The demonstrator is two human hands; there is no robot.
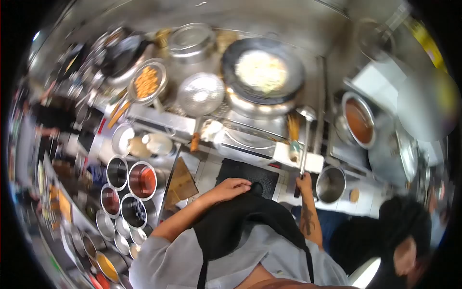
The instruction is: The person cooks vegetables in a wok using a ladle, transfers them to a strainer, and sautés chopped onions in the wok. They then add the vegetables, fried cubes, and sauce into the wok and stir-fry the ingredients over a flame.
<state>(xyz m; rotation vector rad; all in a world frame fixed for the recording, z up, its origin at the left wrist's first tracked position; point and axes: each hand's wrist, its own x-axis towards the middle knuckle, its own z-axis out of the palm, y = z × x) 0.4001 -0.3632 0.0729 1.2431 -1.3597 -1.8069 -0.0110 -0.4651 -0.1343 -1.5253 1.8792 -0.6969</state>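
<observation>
My right hand [303, 183] is wrapped round the dark handle of a long metal ladle [306, 139]. Its bowl points away from me, beside the stove. My left hand [235, 187] rests on the front of my black apron [245, 212], fingers stretched out and holding nothing. Ahead of me a black wok [231, 72] sits on a burner with pale, chopped-looking food [261, 71] in it. A bamboo brush [293, 132] lies just left of the ladle. Left of the wok is a perforated strainer [201, 94] with a wooden handle.
Another strainer [163, 77] holds orange-brown fried pieces at the left. Several sauce pots, one with red sauce [142, 180], stand on the left counter. At right are a pot of brown-red liquid [359, 120] and a metal pot [331, 184]. A person in black [375, 231] is close behind right.
</observation>
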